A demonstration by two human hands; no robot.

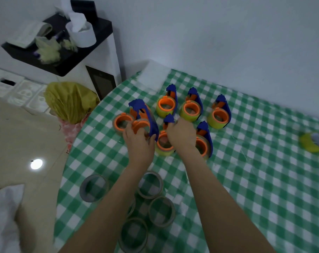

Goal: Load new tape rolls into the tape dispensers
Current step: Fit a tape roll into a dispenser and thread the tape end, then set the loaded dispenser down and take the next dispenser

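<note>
My left grip (pixel 138 143) clasps a tilted dispenser (pixel 146 115) at the cluster's left. My right grip (pixel 181 135) curls around the middle dispenser (pixel 168 119). Loose rolls (pixel 149 185) lie nearer on the desk (pixel 246 179). Loading seems midway, so next I'd fetch a roll.

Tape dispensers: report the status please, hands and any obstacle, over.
Left hand grips tilted dispenser. Right hand grips front dispenser with yellow roll. Spare rolls lie near table edge, by forearms; not blocking.

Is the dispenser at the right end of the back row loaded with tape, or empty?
Loaded. The dispenser carries a yellow tape roll round its orange hub.
</note>
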